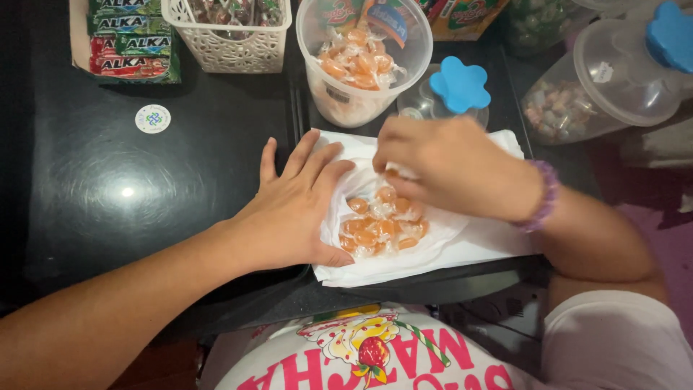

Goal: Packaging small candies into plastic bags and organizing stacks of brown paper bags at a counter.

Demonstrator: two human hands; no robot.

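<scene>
While the orange wrapped candies lie heaped in the hollow of the white plastic bag at the centre of the dark surface, the right hand comes in from two o'clock with its fingers pinched together on one candy at the top of the heap. The left hand, at nine o'clock of the heap, lies flat with fingers spread, pressing down the bag's edge. It seems wise to keep that palm firm so the thin film stays open, and to pick from the heap's top. At twelve o'clock stands a clear tub holding more orange candies, with a blue flower-shaped lid at one o'clock and a white lattice basket at eleven.
</scene>
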